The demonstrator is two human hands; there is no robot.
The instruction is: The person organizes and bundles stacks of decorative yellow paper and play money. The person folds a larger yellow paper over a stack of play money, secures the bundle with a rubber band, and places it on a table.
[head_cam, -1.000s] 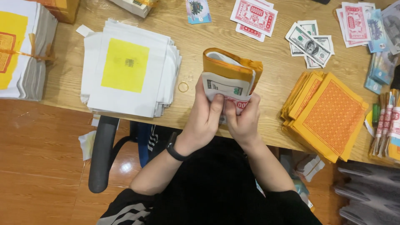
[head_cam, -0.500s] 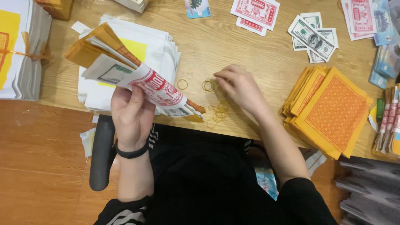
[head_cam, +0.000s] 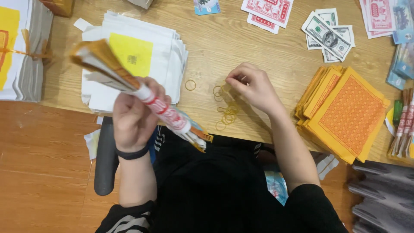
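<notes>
Wooden table, cluttered: white-and-yellow paper stack in front of me, orange patterned sheets to the right, printed notes near the far edge, a tied bundle at far left.

My left hand is clenched around a rolled wad of mixed paper, held up off the table and tilted, orange-wrapped end up-left, loose ends fanning down toward my lap. My right hand is down on the table, fingertips pinched narrow at the scatter of rubber bands; can't tell if one is actually caught. One band lies apart, near the white stack.

Risks as I read them:
- Wad is gripped mid-length only. The fanned lower end looks loose, so sheets could slide out and drop.
- Bands overlap in a tangle. Pinching could lift several or flick some off the near edge.
- One-handed hold while eyes are on the bands: the roll could relax and unwind.
- Elbow sits close to the orange sheets, which overhang the edge; a nudge could tip them.
</notes>
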